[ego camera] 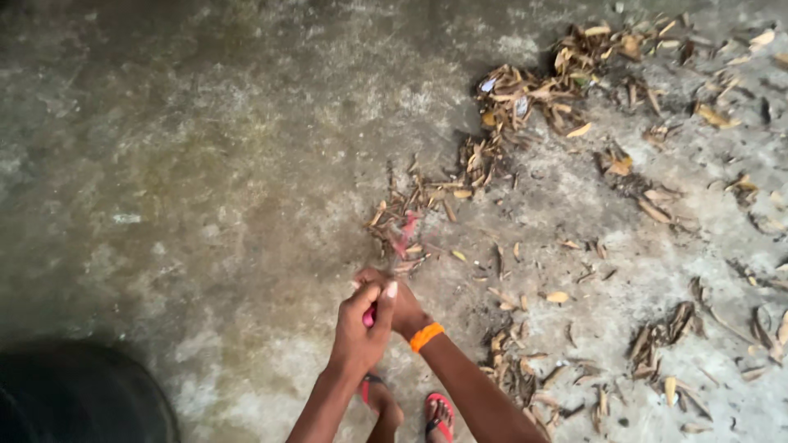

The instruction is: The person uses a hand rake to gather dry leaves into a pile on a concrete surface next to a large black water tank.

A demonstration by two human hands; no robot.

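Left hand (359, 324) wrapping shut round a pink broom handle (369, 315), thumb up, knuckles toward the camera. Right hand (400, 305) closing on the same handle just beyond the left and touching it, an orange wristband (426, 336) sitting at the wrist. Both gripping; neither open.

Spreading across the whole view, a grey concrete floor (205, 164), stained and damp-looking on the left side. Lying over its right half, scattered dry leaves (657, 205), brown and yellow. Gathering into a loose ridge, a leaf pile (509, 102), running from the upper right down toward the hands.

Handle running away from the hands, up and slightly to the right, long axis roughly in line with the forearms. Reaching out at its far end, a blurred reddish broom head (404, 234), meeting the near end of the leaf ridge; pointing away from the body, toward the leaves. Right hand being the nearer to the broom head, left hand the nearer to the body. Exact shape of the broom head too blurred to tell.

Showing at the bottom edge, feet in red sandals (438, 414), directly under the arms. Filling the lower left corner, a dark rounded shape (78, 394), too dim to identify.
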